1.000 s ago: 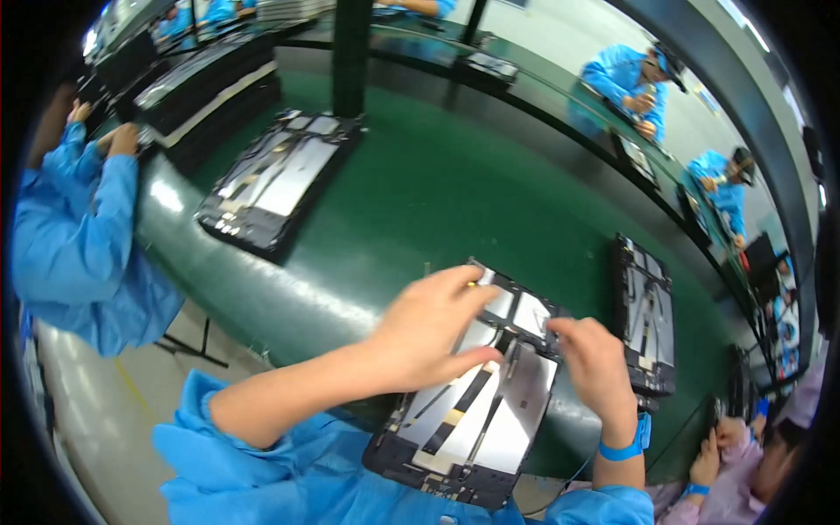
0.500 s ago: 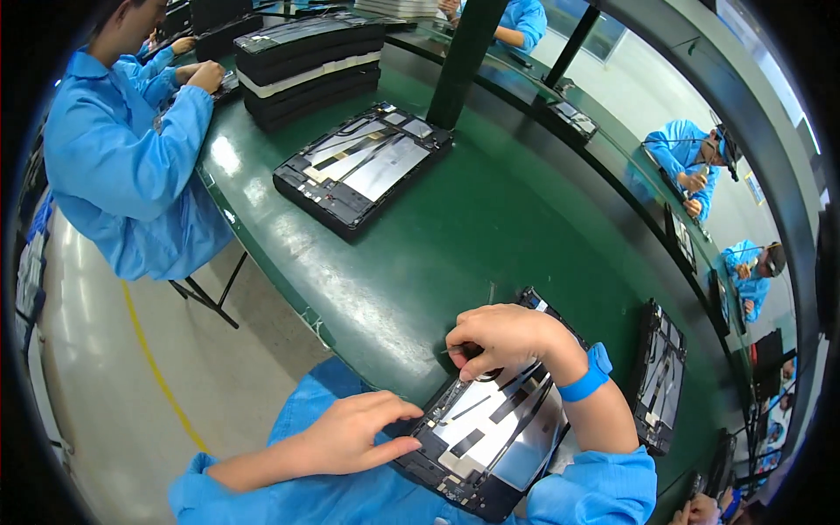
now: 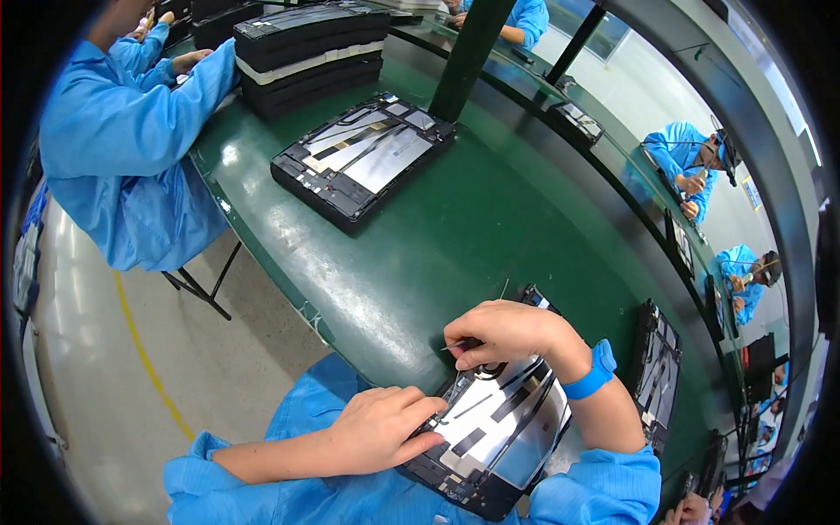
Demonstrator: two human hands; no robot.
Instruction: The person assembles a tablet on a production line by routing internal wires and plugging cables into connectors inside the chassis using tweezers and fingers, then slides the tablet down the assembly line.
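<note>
An opened tablet (image 3: pixel 477 437) with a silver inner plate, black ribbon cables and small circuit boards lies at the near table edge, close to my body. My left hand (image 3: pixel 385 429) rests at its left edge, thumb and forefinger apart, the forefinger touching the rim parts. Over the upper left corner my right hand (image 3: pixel 507 337) is bent down with closed fingers. It pinches a slim dark and metal tool, seemingly tweezers (image 3: pixel 457 346); the fingers hide most of it. A looped black cable lies under that hand. A blue band (image 3: pixel 592 372) circles my right wrist.
Another opened tablet (image 3: pixel 372 166) lies on a black slab farther up the green table (image 3: pixel 411 262). Behind it stands a stack of black trays (image 3: pixel 311 61). A further tablet (image 3: pixel 658 372) is at right. A co-worker (image 3: pixel 131 157) sits at left; a dark post (image 3: pixel 472 61) rises behind.
My left hand has shifted right, its forefinger now over the tablet's rim. My right hand has turned slightly and raised a little, so more of the tool shows. The view has shifted a little.
</note>
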